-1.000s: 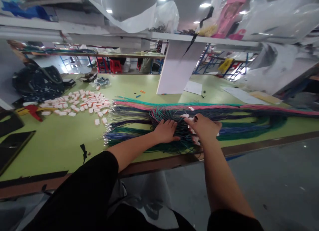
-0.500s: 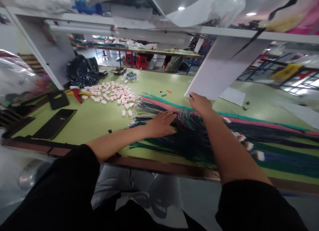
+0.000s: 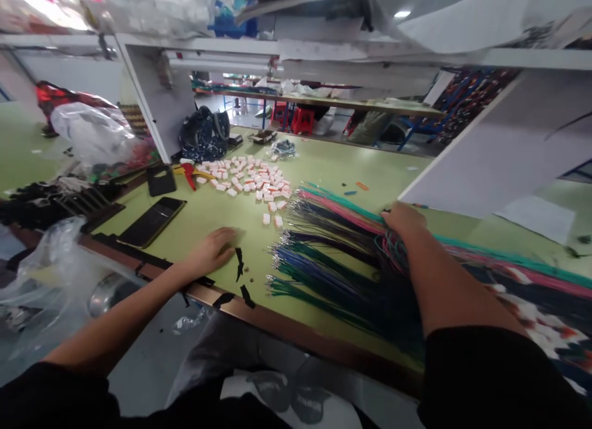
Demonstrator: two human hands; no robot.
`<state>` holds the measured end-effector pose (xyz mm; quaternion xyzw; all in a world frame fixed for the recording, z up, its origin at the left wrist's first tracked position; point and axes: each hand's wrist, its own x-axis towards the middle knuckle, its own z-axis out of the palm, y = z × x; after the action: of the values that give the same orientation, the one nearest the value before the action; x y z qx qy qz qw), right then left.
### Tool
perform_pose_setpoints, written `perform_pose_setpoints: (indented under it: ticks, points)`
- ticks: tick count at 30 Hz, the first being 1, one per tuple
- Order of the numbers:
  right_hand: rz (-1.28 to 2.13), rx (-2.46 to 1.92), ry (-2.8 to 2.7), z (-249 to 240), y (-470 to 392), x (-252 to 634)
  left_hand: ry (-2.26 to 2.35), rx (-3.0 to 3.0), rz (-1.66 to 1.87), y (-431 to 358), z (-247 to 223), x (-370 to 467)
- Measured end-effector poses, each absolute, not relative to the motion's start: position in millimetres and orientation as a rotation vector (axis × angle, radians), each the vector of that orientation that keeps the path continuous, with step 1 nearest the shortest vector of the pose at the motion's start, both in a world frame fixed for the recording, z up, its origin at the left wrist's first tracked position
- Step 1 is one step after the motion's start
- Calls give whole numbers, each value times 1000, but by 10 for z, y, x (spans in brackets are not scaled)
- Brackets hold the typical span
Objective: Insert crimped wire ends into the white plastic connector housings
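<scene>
Left hand point(image 3: 213, 251) has swung off the wires point(image 3: 330, 275), half-open, seemingly empty; right hand point(image 3: 406, 222) curls, hold unclear: dragging could tangle strands!

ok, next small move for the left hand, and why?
I'd probably bring the left hand up to the loose white-and-orange pieces: it appears to hold nothing and is nearer them, while the right hand is over at the wires.

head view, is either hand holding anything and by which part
Nothing shows held in the left hand. The right hand is at the wires; whether it grips anything cannot be told.
</scene>
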<state>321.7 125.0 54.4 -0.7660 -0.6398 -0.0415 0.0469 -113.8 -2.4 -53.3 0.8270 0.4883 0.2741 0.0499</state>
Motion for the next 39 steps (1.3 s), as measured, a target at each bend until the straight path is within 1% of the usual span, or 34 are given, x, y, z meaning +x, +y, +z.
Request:
perform_pose_setpoints:
  ticks: [3,5,6,7,9,10,11,14,16,18,22,26,27,28,30,33,36,39]
  points:
    - [-151,-2302,-1940,730,1099,3006,1392,2536,885,-62,-532,-1070]
    - [-120,-2179,-2031,825,874,2786,1393,2512,879,-79,-448,-988]
    - [-68,-1998,-2156,839,713,2657,1398,2495,843,-85,-390,-942]
    - [60,-1855,-2287,823,526,2520,1412,2473,794,-84,-325,-892]
    - [326,-1511,-2589,700,112,2235,1485,2407,689,-48,-192,-777]
    - [394,-1350,-2729,602,-88,2100,1533,2372,639,-6,-131,-711]
    - [365,-1269,-2813,491,-266,1975,1573,2334,587,56,-77,-641]
    - [79,-1366,-2887,191,-599,1710,1723,2246,525,330,34,-433]
    - [-2,-1450,-2859,85,-657,1642,1708,2243,499,528,63,-336]
    - [77,-1481,-2772,60,-632,1652,1670,2236,456,680,72,-296]
    - [490,-1410,-2468,122,-514,1782,1591,2186,460,763,105,-365]
    - [905,-1298,-2073,228,-409,1851,1498,2037,547,599,208,-436]
    - [1016,-1281,-1968,258,-387,1845,1416,1953,574,538,238,-427]
    - [1111,-1266,-1876,287,-367,1832,1235,1744,644,475,265,-405]
    - [1196,-1245,-1778,337,-338,1796,891,1348,718,357,303,-324]
    - [1014,-1236,-1826,367,-330,1761,684,1024,698,229,289,-156]
    - [741,-1241,-1846,346,-363,1781,716,898,657,164,210,-19]
    - [584,-1283,-1855,320,-410,1828,706,883,647,124,143,35]
